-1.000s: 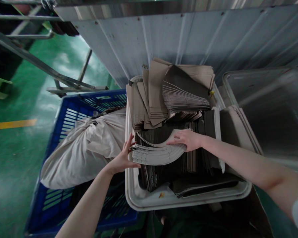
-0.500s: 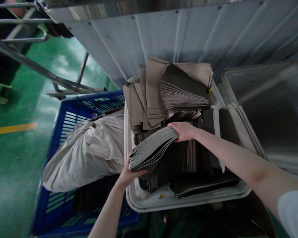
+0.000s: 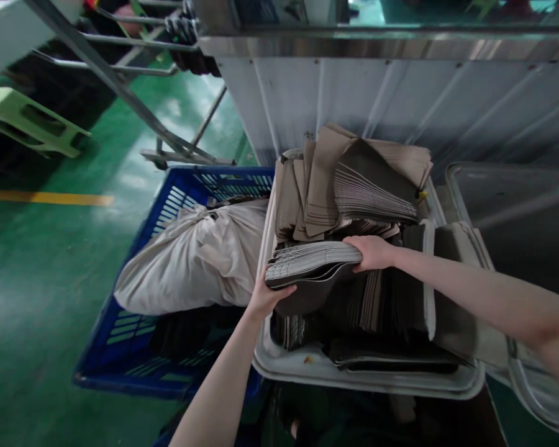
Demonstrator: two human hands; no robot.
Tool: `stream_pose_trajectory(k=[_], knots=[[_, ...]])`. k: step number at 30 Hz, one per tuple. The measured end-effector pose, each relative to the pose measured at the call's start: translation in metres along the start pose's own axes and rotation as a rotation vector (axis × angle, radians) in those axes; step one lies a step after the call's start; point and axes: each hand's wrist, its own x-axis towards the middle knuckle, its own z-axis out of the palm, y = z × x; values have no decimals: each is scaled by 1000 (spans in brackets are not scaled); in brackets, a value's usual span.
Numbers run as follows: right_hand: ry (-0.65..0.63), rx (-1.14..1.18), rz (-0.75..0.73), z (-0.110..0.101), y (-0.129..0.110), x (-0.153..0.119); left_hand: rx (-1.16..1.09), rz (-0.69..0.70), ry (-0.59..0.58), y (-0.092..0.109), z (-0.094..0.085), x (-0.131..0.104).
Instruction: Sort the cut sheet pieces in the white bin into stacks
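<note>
Both my hands grip a stack of dark, thin flexible sheets [image 3: 314, 264] with pale edges, held above a white bin. My left hand [image 3: 266, 297] clasps its left end, thumb across the near side. At the right end, my right hand [image 3: 372, 252] is closed on the stack, its fingertips partly hidden. The sheets bow, and a few on the near side part from the rest. Beneath and around them, the white bin [image 3: 302, 366] holds more dark bundles. Brown sheets [image 3: 326, 180] and a fanned dark bundle [image 3: 372, 186] lie at its back.
Left of the bin, a blue crate [image 3: 135, 379] holds a pale cloth sack [image 3: 200, 261]. A grey tub [image 3: 526, 230] stands on the right. Behind rises a ribbed metal panel [image 3: 345, 93]. A metal rack [image 3: 135, 99] and a green stool [image 3: 32, 121] are farther left.
The view has shifted, bringing more of the stool and the panel's top ledge into sight. The stack is turned more level, and both hands keep their hold on it.
</note>
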Motion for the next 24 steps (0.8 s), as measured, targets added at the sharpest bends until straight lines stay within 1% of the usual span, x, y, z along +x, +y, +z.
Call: stream_pose_trajectory(k=[1,3,5,6,7,8,9,11,12,13,15,17,19,21,22,23,24], knots=[[-39,24,-14,-13,-14,-6,-26,-6,11,9,-4,-17],[-165,102,-46,-38,-50,-23,-56,-42,30,29,-17,-63],[-386,207,-55,-56,-96,-43,-98,-156,48,46,-38,-122],[-523,266,-47,-59,-122,-54,-147,-247,49,51,-50,-156],[-667,332,-26,-57,-148,-64,-216,-340,53,54,-62,-192],[-815,403,6,-49,-175,-75,-300,-429,64,53,-72,-232],[-956,478,54,-36,-201,-85,-391,-509,81,49,-81,-273],[-1207,573,144,0,-252,-106,-572,-632,143,33,-95,-358],[-1307,582,180,22,-277,-116,-653,-677,176,23,-98,-400],[-1378,577,204,42,-300,-125,-731,-696,217,13,-100,-440],[-1460,547,209,76,-349,-140,-853,-659,298,-3,-102,-513],[-1494,509,177,96,-398,-151,-905,-555,399,-13,-103,-573],[-1545,458,142,103,-447,-159,-910,-446,494,-18,-108,-624],[-1615,435,136,103,-490,-163,-916,-347,567,-23,-115,-671],[-1636,450,142,102,-506,-165,-926,-303,600,-26,-118,-694],[-1628,490,150,103,-519,-167,-939,-265,637,-31,-121,-717],[-1590,550,157,105,-529,-170,-959,-233,679,-36,-122,-739]])
